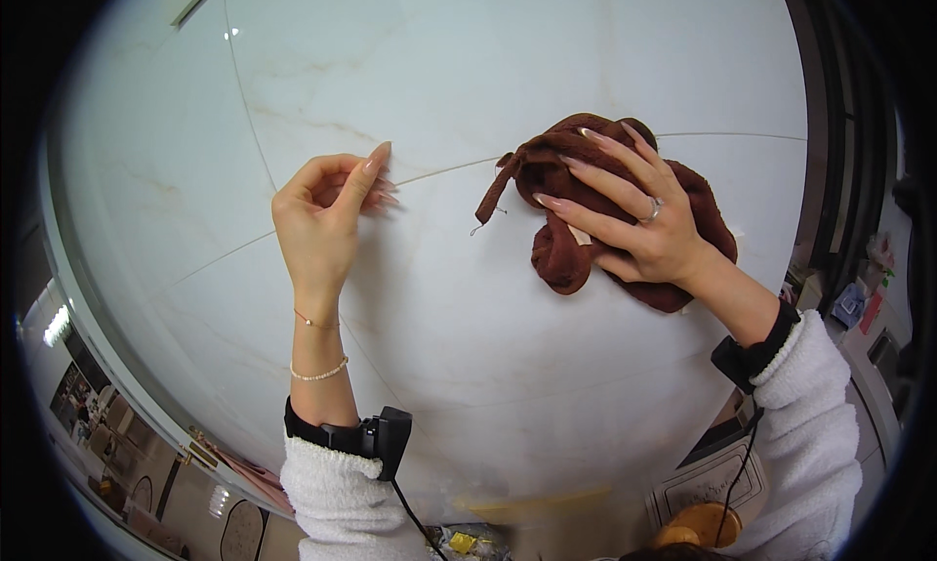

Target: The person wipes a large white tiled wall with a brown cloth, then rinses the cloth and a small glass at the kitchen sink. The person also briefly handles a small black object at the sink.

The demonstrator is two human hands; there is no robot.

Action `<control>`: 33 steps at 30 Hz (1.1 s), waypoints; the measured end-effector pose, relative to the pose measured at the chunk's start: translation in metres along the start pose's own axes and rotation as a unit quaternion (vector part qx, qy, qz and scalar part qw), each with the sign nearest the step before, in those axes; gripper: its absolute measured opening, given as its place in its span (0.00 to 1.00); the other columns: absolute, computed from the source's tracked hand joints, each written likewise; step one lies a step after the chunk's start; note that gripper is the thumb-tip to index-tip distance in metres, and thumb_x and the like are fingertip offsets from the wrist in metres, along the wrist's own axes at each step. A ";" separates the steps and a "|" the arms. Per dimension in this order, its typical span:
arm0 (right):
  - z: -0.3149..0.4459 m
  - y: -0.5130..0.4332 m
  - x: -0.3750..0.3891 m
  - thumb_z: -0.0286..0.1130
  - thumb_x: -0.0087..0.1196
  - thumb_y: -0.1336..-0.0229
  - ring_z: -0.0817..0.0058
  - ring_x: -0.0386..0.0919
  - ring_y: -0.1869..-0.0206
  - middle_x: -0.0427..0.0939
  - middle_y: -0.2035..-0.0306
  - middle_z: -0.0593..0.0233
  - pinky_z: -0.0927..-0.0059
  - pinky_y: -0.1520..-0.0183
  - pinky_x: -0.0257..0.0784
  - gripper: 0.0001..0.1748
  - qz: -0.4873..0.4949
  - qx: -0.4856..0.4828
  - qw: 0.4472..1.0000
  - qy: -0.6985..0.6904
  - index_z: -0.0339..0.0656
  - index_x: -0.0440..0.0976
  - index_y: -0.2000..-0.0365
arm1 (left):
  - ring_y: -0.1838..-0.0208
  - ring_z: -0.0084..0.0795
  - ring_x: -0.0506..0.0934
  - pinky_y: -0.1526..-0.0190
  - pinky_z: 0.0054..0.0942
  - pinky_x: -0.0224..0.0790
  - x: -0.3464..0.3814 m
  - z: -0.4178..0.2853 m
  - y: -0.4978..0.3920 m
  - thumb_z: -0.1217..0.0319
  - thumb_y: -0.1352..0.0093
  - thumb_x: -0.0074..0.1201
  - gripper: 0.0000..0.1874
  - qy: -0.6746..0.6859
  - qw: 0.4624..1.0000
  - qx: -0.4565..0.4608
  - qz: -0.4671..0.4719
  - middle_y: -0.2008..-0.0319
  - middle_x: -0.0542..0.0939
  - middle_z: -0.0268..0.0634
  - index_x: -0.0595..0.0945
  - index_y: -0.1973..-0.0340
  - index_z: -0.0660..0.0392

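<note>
Brown towelling cloth (706, 202) lies bunched against a white marble-look tiled surface (468, 327). Spread over it are the fingers of my right hand (644, 217), which wears a ring; a rolled strip with loose threads sticks out at the cloth's left. A small pale tag (580, 234) shows below my fingers. To the left, my left hand (322, 202) is bent at the fingers, its thumb meeting the forefinger near a thin grout line. I see nothing held in it. Black straps (344, 436) with small devices circle both wrists.
A light frame (110, 370) bounds the tiles at left, with a room containing chairs beyond. At lower right are an orange bowl (706, 524) and a patterned mat (714, 480). Small items (853, 305) sit at far right. Black cables (417, 521) run from the wrist devices.
</note>
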State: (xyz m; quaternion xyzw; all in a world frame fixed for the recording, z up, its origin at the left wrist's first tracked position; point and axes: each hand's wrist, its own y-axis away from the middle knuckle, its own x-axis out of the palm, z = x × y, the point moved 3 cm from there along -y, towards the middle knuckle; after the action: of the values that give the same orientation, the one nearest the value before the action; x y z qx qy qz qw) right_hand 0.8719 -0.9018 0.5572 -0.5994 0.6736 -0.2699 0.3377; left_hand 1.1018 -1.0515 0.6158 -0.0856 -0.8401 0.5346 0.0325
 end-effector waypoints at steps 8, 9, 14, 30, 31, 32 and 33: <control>0.000 0.004 -0.001 0.39 0.64 0.61 0.60 0.64 0.38 0.69 0.43 0.70 0.51 0.35 0.58 0.28 0.003 0.007 1.000 0.013 0.61 0.75 0.52 | 0.76 0.22 0.76 0.70 0.18 0.70 0.000 -0.006 0.000 0.74 0.37 0.60 0.08 -0.012 0.999 0.011 0.028 0.78 0.80 0.36 0.80 0.74 0.66; -0.001 0.003 -0.002 0.38 0.64 0.61 0.60 0.64 0.38 0.69 0.43 0.70 0.51 0.35 0.58 0.28 0.007 0.005 1.000 0.017 0.61 0.76 0.52 | 0.74 0.22 0.77 0.69 0.18 0.71 -0.001 -0.004 0.001 0.74 0.36 0.60 0.07 -0.008 0.999 -0.007 0.034 0.77 0.80 0.37 0.80 0.73 0.66; 0.004 -0.001 -0.004 0.37 0.64 0.61 0.59 0.63 0.37 0.68 0.43 0.67 0.49 0.35 0.58 0.29 0.021 0.024 0.999 0.005 0.60 0.75 0.52 | 0.66 0.24 0.79 0.62 0.20 0.72 -0.012 0.012 0.022 0.76 0.34 0.56 0.09 0.175 0.984 -0.024 0.026 0.69 0.81 0.38 0.80 0.60 0.67; 0.085 -0.118 0.068 0.30 0.58 0.54 0.59 0.71 0.44 0.78 0.56 0.62 0.51 0.39 0.64 0.13 -0.150 -0.008 0.989 0.013 0.41 0.78 0.64 | 0.75 0.28 0.72 0.71 0.24 0.63 -0.039 -0.008 0.088 0.75 0.32 0.37 0.15 0.018 0.977 0.210 -0.045 0.74 0.79 0.42 0.80 0.63 0.68; 0.097 -0.119 0.069 0.32 0.55 0.50 0.61 0.72 0.45 0.78 0.60 0.65 0.51 0.37 0.63 0.10 -0.140 -0.076 0.987 0.003 0.42 0.78 0.66 | 0.74 0.28 0.72 0.71 0.23 0.63 -0.044 -0.005 0.093 0.75 0.32 0.37 0.15 0.006 0.973 0.229 -0.035 0.73 0.79 0.43 0.80 0.63 0.68; 0.093 -0.120 0.067 0.32 0.55 0.51 0.61 0.73 0.46 0.78 0.61 0.66 0.52 0.38 0.64 0.09 -0.096 -0.072 0.993 -0.001 0.43 0.78 0.67 | 0.74 0.28 0.73 0.71 0.23 0.63 -0.051 -0.002 0.098 0.75 0.31 0.37 0.14 -0.019 0.973 0.227 -0.022 0.72 0.80 0.43 0.80 0.63 0.68; 0.083 -0.120 0.058 0.32 0.55 0.52 0.61 0.73 0.46 0.78 0.61 0.66 0.52 0.39 0.65 0.09 -0.113 -0.093 0.989 0.000 0.44 0.78 0.68 | 0.73 0.28 0.74 0.71 0.23 0.64 -0.061 0.003 0.100 0.75 0.31 0.37 0.14 -0.059 0.977 0.206 -0.011 0.72 0.80 0.43 0.79 0.62 0.68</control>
State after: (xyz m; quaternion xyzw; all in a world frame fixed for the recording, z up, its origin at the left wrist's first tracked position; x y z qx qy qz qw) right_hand 1.0087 -0.9716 0.5897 -0.7003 0.6238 -0.2429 0.2481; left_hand 1.1718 -1.0236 0.5263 -0.0363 -0.7133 0.6999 0.0050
